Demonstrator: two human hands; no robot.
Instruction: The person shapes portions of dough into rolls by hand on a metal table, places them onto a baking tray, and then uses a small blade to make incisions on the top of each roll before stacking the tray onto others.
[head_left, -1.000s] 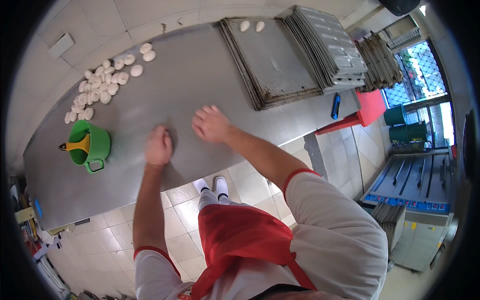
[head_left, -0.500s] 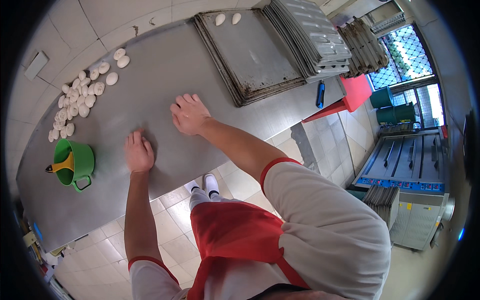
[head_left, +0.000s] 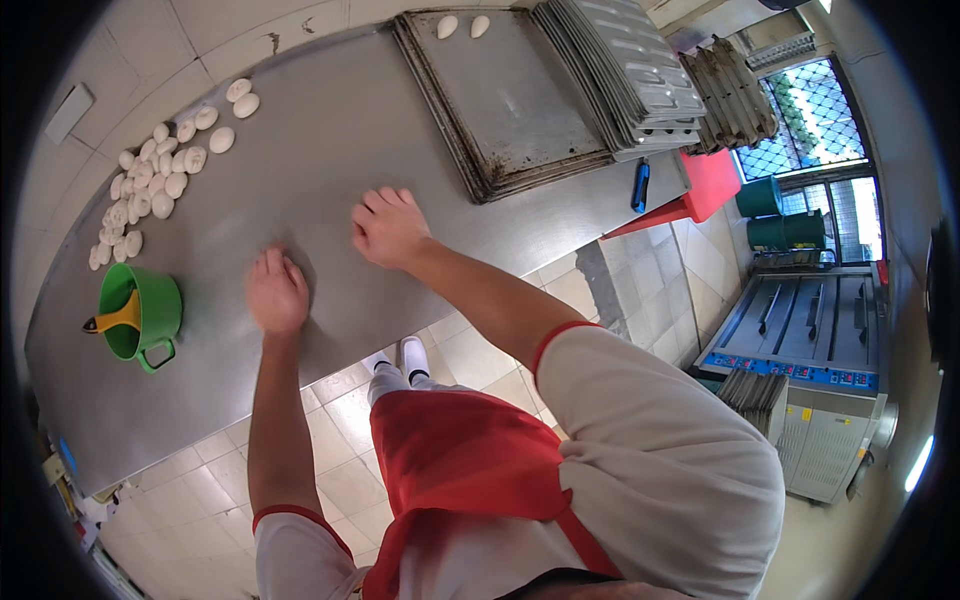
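Observation:
My left hand [head_left: 278,291] rests low over the metal table [head_left: 330,110], palm down with its fingers curled together. Farther up and to the right, my right hand [head_left: 390,228] is also palm down, its fingers bent and drawn in. Whatever lies beneath either palm is hidden. To the left of my left hand stands a green plastic mug [head_left: 160,305] with a yellow tool [head_left: 125,314] in it, dark at one end. Beyond the mug, many small white lumps, seemingly dough pieces [head_left: 162,204], are heaped along the table's far left edge.
Flat dark-edged baking trays [head_left: 520,105] are stacked at the far right, two white pieces [head_left: 448,27] on the top one. More trays [head_left: 625,70] lean beside them. A blue cutter [head_left: 640,187] lies near the right end. Past a red stool [head_left: 710,185] stands an oven [head_left: 800,320].
The view has shifted slightly. My right hand has moved a little to the right and my left hand slightly away from me, both still low over the table.

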